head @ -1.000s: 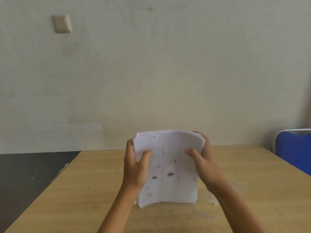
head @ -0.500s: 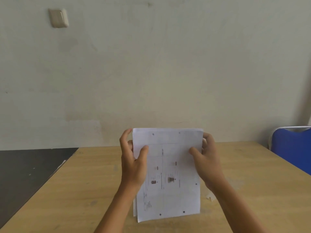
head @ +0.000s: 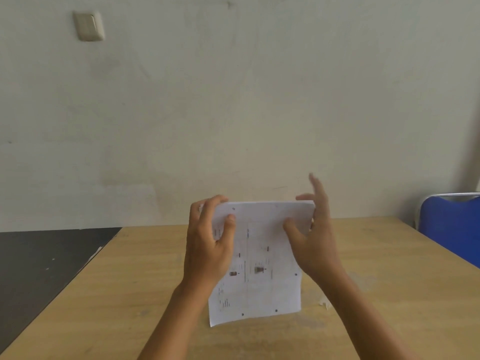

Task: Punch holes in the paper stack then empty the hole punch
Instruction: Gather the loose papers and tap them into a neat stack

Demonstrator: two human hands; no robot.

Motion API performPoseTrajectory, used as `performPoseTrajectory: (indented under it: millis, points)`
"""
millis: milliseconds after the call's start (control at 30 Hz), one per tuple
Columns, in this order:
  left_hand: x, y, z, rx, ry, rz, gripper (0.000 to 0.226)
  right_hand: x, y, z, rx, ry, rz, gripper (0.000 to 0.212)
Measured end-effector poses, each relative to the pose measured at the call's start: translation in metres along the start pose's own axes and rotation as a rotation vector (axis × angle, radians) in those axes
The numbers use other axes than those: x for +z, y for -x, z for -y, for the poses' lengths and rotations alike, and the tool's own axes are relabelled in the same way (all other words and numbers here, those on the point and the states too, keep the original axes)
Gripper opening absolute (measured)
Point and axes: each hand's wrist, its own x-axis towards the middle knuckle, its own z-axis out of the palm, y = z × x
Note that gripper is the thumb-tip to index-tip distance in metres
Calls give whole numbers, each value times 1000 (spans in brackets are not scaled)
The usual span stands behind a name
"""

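A stack of white printed paper [head: 262, 258] stands upright on its lower edge on the wooden table [head: 124, 294], with small punched holes showing near its bottom and right edges. My left hand [head: 207, 245] grips the stack's upper left corner, thumb on the front and fingers behind. My right hand [head: 311, 242] is at the upper right edge: its thumb presses the front sheet while its fingers are spread and lifted above the top edge, blurred by motion. No hole punch is in view.
A small scrap of paper [head: 323, 302] lies on the table right of the stack. A blue chair [head: 452, 229] stands at the table's right edge. Dark floor [head: 39, 268] lies to the left. A wall switch [head: 88, 26] is high on the wall.
The sheets have been squared into a neat upright stack. My right hand's fingers have lifted off the back of the stack and spread open; my left hand keeps its grip.
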Motion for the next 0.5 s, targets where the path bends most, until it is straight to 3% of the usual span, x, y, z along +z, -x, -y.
performPoseTrajectory:
  millis: [100,167,233,267,333,400,500]
  points:
    - [2,0,0,4,1,-27,33,1,-9,9,-165,239,53,62]
    - [3,6,4,-104,85,-28,50,1,-8,6,-168,207,42,67]
    - [3,16,10,-281,247,-13,65,2,-1,-4,-9,15,5,80]
    - [4,21,13,-342,294,-2,60,4,4,-8,123,-94,3,79]
    - [7,27,16,-375,297,17,40,10,12,-16,304,-158,56,55]
    - [9,26,12,-353,286,5,27,11,13,-20,313,-125,67,37]
    - [10,21,7,-323,276,-54,21,10,9,-18,300,-176,-19,28]
